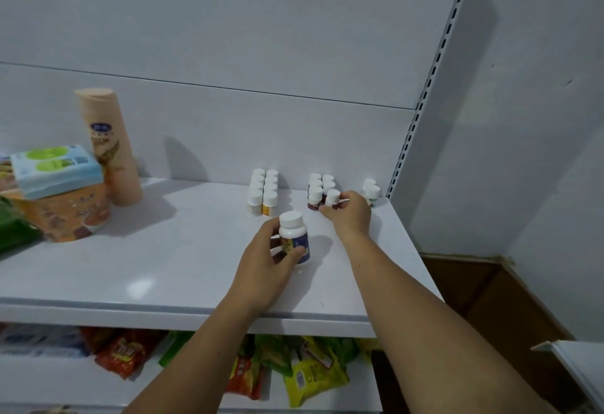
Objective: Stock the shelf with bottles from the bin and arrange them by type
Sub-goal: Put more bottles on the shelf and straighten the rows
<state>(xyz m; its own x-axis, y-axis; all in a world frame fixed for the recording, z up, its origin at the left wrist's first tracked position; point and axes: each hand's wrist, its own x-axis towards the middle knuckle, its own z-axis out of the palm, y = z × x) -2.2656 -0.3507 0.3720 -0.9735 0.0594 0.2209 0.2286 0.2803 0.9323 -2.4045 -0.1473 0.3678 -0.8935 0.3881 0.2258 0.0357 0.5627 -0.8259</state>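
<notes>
A white shelf (pixel 130 266) is seen running from left to right, and a soft patch of reflected light is shown on its glossy near part. Behind it, a white back panel (pixel 228 37) is crossed by a thin horizontal seam. At the far right the panel is bounded by a slotted upright (pixel 425 96), beyond which a plain white wall (pixel 539 86) is faintly scuffed. A brown cardboard box (pixel 490 299) is set low on the right. Below, a lower shelf (pixel 49 381) is filled with coloured packets (pixel 310 371).
</notes>
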